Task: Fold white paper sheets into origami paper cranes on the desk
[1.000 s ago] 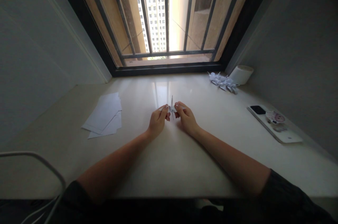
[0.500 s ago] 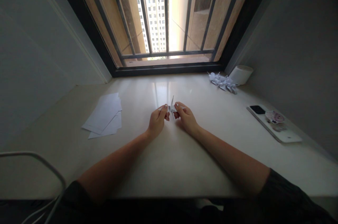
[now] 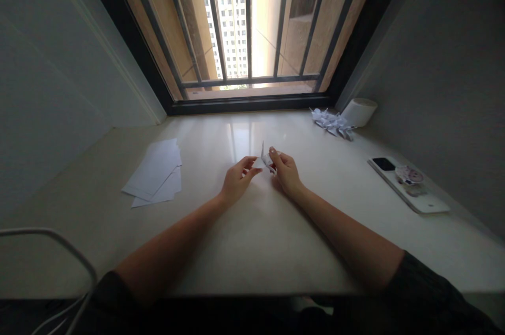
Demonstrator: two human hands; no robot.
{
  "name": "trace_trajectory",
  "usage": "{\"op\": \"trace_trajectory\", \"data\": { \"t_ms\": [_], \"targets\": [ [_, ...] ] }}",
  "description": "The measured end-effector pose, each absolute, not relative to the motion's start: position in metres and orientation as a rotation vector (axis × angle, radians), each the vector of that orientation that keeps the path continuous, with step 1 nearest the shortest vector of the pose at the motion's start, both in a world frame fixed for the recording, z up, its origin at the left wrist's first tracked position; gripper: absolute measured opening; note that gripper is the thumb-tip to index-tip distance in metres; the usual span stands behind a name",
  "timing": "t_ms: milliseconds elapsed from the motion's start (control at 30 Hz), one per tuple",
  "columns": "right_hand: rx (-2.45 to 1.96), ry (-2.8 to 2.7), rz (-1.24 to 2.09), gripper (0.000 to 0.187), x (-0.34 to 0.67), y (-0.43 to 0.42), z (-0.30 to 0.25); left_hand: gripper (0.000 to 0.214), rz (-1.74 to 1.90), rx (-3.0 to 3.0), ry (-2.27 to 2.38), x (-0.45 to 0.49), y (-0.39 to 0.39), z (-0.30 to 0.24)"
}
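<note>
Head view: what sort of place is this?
Probably a window nook in an upper-floor home: a smooth, pale, glossy ledge meets a black window frame, with dark straight bars and a tall white many-windowed building beyond.

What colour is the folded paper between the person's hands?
The folded paper is white, looking slightly grey in shade; the head view shows it best.
</note>
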State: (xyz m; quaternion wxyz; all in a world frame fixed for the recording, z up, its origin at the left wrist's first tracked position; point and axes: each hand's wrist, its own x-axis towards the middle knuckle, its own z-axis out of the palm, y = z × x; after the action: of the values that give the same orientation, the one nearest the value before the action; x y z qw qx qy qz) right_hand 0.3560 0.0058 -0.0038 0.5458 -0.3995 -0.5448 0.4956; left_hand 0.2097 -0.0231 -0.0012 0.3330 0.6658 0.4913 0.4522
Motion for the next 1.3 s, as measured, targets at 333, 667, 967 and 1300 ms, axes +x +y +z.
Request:
{"op": "trace_trajectory", "data": {
  "t_ms": [333, 667, 967, 1300],
  "targets": [
    [-0.981, -1.409, 1.307, 0.049, 0.359, 0.005, 0.001, 0.022, 1.317, 1.659, 1.154, 0.206, -0.023, -0.002],
    [-0.975, -1.325, 1.387, 0.052, 0.359, 0.006, 0.0, 0.021, 1.409, 1.506, 1.119, 0.209, -0.025, -0.003],
    [-0.758, -1.333, 1.173, 0.029, 0.366, 0.016, -0.005, 0.029, 1.377, 1.211, 1.05, 0.209, -0.018, -0.004],
    [-0.615, -1.536, 1.257, 0.03, 0.37, 0.018, -0.008, 0.028, 1.291, 1.105, 0.954, 0.208, -0.015, -0.007]
  ]
}}
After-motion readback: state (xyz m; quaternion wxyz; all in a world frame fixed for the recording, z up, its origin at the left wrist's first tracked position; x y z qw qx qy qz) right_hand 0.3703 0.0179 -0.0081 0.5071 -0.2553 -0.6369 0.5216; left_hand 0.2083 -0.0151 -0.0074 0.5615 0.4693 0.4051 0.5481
